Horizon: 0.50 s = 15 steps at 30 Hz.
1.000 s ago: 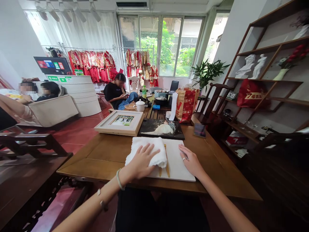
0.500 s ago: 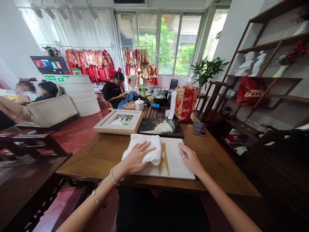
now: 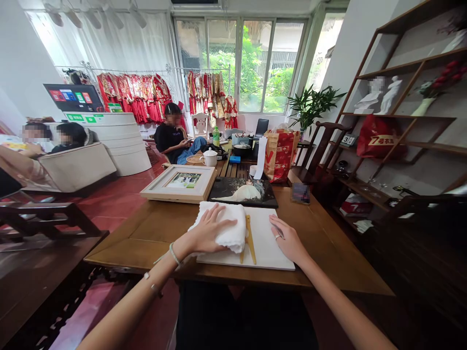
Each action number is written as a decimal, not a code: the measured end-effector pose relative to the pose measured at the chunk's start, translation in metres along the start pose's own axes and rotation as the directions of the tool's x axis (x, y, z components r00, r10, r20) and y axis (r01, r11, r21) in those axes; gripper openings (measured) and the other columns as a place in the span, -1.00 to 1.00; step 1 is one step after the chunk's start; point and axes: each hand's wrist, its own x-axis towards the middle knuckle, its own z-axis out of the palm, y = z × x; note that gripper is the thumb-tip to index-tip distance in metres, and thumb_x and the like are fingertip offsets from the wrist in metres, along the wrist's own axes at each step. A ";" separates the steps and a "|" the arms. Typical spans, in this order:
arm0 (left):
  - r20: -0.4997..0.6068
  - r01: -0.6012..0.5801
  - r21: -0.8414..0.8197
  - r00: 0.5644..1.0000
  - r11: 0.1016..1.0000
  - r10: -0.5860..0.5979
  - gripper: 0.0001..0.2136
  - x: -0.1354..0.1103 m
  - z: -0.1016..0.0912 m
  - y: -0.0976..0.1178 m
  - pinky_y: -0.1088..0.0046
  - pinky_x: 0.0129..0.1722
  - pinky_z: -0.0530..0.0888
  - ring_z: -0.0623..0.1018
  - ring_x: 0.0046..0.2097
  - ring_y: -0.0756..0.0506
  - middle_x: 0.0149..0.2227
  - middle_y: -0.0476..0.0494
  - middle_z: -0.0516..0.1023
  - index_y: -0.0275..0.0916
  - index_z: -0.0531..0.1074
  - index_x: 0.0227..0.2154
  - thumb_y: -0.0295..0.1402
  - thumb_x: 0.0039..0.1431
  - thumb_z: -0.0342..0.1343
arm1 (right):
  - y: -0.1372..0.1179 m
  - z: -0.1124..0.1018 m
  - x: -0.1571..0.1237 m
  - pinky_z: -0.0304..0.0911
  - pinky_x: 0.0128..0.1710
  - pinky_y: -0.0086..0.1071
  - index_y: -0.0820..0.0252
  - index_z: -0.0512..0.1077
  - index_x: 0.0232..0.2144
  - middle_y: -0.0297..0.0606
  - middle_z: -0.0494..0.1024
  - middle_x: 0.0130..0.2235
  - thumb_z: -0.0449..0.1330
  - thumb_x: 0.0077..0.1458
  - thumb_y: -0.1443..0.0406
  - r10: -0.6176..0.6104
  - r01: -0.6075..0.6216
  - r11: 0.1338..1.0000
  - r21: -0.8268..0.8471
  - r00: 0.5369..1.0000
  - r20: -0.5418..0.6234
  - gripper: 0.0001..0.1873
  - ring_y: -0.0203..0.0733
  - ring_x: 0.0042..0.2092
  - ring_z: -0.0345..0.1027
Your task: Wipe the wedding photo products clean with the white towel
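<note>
My left hand (image 3: 207,232) lies flat, fingers spread, on a folded white towel (image 3: 228,227). The towel rests on the left part of a white board (image 3: 268,243) lying on the wooden table (image 3: 164,233). A thin yellow piece (image 3: 249,239) shows on the board just right of the towel. My right hand (image 3: 290,240), with a ring on one finger, presses flat on the board's right side, fingers stretched out.
Behind the board lie a light wooden picture frame (image 3: 180,183), a dark photo panel (image 3: 243,192) and a phone (image 3: 300,193). Farther back are a teapot (image 3: 210,157) and a red bag (image 3: 279,154). Shelves (image 3: 394,121) stand at right. People sit at the back left.
My left hand has slid the towel over the board, first toward the left, then a little away from me. My right hand has stayed pressed on the board.
</note>
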 end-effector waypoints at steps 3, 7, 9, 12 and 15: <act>0.005 -0.014 0.028 1.000 1.000 0.014 -0.36 0.019 0.005 -0.017 -0.04 0.12 0.05 -0.05 0.25 -0.42 0.24 -0.26 -0.03 -0.01 0.14 0.17 -0.14 -0.01 0.17 | 0.003 0.002 0.000 0.07 0.19 -0.07 0.24 0.42 -0.03 -0.09 0.38 0.11 0.00 0.11 0.33 0.000 0.000 1.000 0.009 1.000 -0.009 -0.62 -0.06 0.16 0.20; 0.017 -0.028 0.049 0.999 0.998 0.027 -0.37 0.031 0.004 -0.027 0.00 0.11 0.11 0.05 0.22 -0.40 0.22 -0.27 0.05 -0.04 0.13 0.18 -0.12 0.03 0.14 | 0.002 0.002 0.000 0.07 0.19 -0.08 0.25 0.41 -0.03 -0.08 0.36 0.12 0.00 0.11 0.33 0.010 -0.010 1.000 0.016 1.000 -0.002 -0.61 -0.06 0.18 0.18; 0.018 -0.016 0.049 1.000 0.999 0.015 -0.41 0.029 0.002 -0.026 0.00 0.11 0.11 0.04 0.22 -0.40 0.22 -0.24 0.06 -0.01 0.11 0.19 -0.17 0.07 0.11 | 0.002 0.001 0.000 0.06 0.20 -0.08 0.29 0.40 -0.02 -0.06 0.35 0.12 -0.01 0.12 0.32 0.012 -0.012 1.000 0.011 1.000 0.008 -0.61 -0.06 0.18 0.17; 0.016 -0.003 0.055 1.000 0.998 0.003 -0.44 0.020 0.002 -0.018 -0.03 0.11 0.10 0.00 0.24 -0.40 0.24 -0.17 0.03 0.05 0.09 0.19 -0.27 0.11 0.05 | 0.001 0.000 0.001 0.06 0.20 -0.09 0.29 0.40 -0.02 -0.05 0.35 0.12 -0.02 0.12 0.33 0.012 -0.013 1.000 0.009 1.000 0.010 -0.60 -0.06 0.18 0.17; 0.017 -0.008 0.059 1.000 0.998 0.007 -0.43 0.002 0.001 -0.004 -0.04 0.11 0.09 0.01 0.24 -0.40 0.26 -0.17 0.00 0.06 0.09 0.19 -0.27 0.10 0.05 | 0.001 0.000 0.003 0.06 0.20 -0.08 0.29 0.41 -0.03 -0.04 0.36 0.12 -0.01 0.11 0.33 0.010 -0.010 1.000 0.004 1.000 0.006 -0.60 -0.05 0.18 0.17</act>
